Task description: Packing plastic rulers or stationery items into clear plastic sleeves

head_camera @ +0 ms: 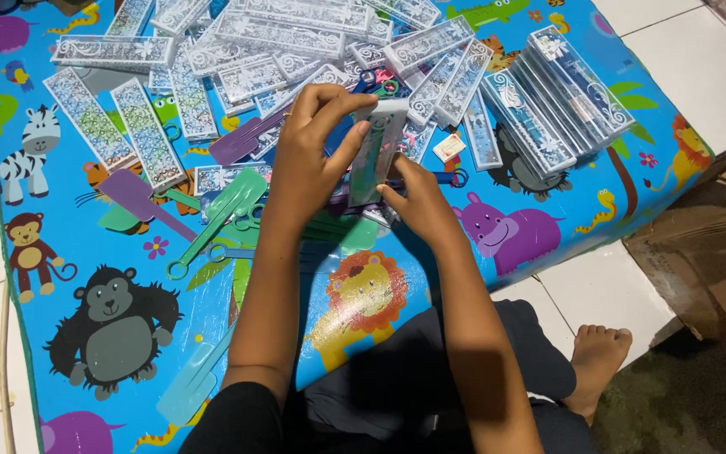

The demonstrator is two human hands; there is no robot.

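Here we grip slim clear plastic case with white lace print (377, 151) at mat centre: left hand (308, 155) clamps top, right hand (418, 202) pinches lower edge. Risk: case slips onto loose cases (245, 50) at 12 o'clock on blue animal-print foam mat (212, 336), we judge.

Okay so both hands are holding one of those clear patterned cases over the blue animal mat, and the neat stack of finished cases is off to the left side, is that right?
Not quite. The head view shows both hands, left and right, holding a clear patterned case over the blue animal mat, but the neat stack of cases lies on the right side, not the left. Loose cases lie scattered to the left.
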